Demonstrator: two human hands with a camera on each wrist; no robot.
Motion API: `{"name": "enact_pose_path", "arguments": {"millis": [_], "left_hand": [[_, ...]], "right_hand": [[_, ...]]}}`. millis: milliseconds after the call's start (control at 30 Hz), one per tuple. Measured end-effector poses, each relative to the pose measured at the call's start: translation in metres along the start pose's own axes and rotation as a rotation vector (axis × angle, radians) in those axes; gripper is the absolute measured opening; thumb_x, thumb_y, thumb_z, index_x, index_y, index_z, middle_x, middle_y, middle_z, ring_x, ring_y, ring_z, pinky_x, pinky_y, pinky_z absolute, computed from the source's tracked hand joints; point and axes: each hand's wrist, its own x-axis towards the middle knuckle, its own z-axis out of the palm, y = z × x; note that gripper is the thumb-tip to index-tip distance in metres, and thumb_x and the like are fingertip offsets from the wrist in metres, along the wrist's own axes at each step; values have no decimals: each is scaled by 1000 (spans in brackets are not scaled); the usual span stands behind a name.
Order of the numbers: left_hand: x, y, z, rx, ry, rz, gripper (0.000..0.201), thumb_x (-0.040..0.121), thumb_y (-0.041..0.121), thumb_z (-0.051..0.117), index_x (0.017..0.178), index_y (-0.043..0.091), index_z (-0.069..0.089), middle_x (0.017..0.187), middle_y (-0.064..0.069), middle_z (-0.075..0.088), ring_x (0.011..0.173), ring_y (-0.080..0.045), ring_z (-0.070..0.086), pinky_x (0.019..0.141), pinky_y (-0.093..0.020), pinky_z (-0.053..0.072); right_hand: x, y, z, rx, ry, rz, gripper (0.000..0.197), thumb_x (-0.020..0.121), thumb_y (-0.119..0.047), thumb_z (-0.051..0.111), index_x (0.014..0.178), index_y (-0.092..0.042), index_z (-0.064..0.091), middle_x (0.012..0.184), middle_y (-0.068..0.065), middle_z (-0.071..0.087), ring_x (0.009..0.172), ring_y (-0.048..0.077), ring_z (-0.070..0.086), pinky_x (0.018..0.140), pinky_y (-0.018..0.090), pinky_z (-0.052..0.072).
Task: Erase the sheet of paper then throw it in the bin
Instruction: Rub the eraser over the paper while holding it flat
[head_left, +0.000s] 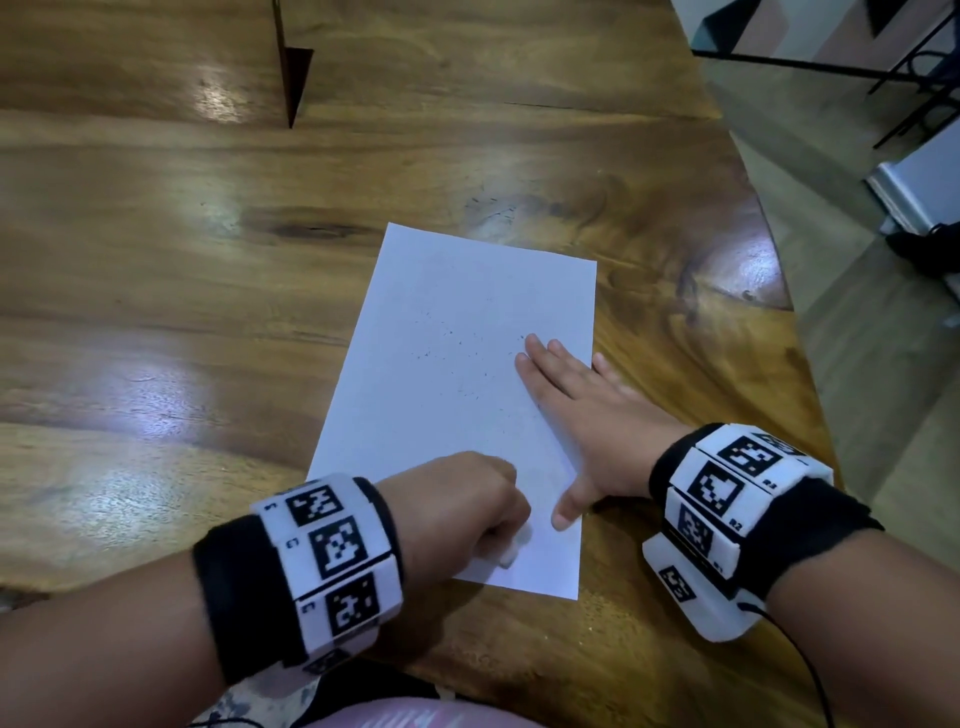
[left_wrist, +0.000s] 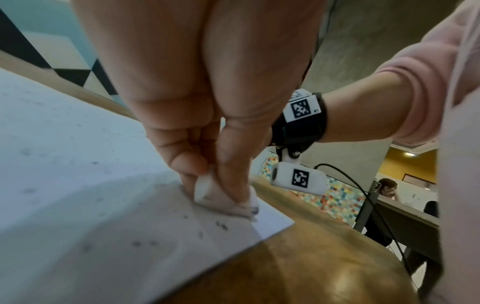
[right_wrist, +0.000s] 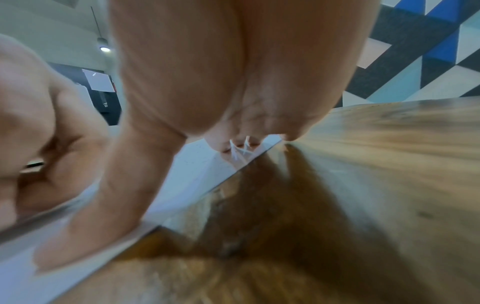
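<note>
A white sheet of paper (head_left: 457, 395) lies on the wooden table (head_left: 182, 270), speckled with dark eraser crumbs. My left hand (head_left: 467, 509) pinches a white eraser (left_wrist: 207, 195) between thumb and fingers and presses it on the sheet (left_wrist: 78, 185) near its front right corner; only a tip of the eraser (head_left: 511, 556) shows in the head view. My right hand (head_left: 566, 395) lies flat with straight fingers on the sheet's right edge, thumb (right_wrist: 103, 205) spread toward the front corner, holding the paper (right_wrist: 197, 170) down. No bin is in view.
The table's curved right edge (head_left: 779, 291) runs close beside the sheet, with floor beyond. A dark metal stand (head_left: 296, 73) rises at the back of the table. Black chair legs (head_left: 914, 93) and a pale box (head_left: 919, 192) stand on the floor at right.
</note>
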Motion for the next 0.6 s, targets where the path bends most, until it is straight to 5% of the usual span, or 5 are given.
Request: {"name": "enact_pose_path", "arguments": {"millis": [133,267,433,533,600], "left_hand": [[13,10,-13,51,89,-3,7,79,10,58,84,7,64,88,-6,52,80,-21,51,63,-25,35],[23,20,-19,50,78,-21,9,82,8,54,87,4,61,84,-2,39,76,-19,40,53,-24,23],[0,-8,6,154,25,50,21,84,9,48,63,13,54,60,2,45,58,-15,45,57,-18,36],[3,-12,-4,-20,64,-10,12,82,3,51,75,1,61,74,-10,55,67,-21,49,61,-15,35],[8,-7,-14,-89,193,-48,9,79,5,57,82,1,65,81,-3,51,72,-15,47,60,-16,34]], "right_hand": [[-1,0,1,-6,1,3,148,55,-61,80,144,-17,-30,148,-4,-41,136,10,-34,111,37,-20],[-1,-2,-2,2,-9,5,148,55,-60,80,143,-17,-30,143,-8,-43,134,8,-35,110,37,-21],[0,-2,0,-16,-9,15,148,54,-63,78,143,-18,-31,146,-6,-42,135,8,-35,111,38,-20],[-1,-3,0,-5,-9,16,148,54,-62,79,143,-18,-31,144,-8,-44,135,8,-35,112,38,-19],[-1,-4,-1,-1,-12,18,148,55,-60,80,144,-17,-30,147,-5,-41,137,10,-33,113,39,-19]]}}
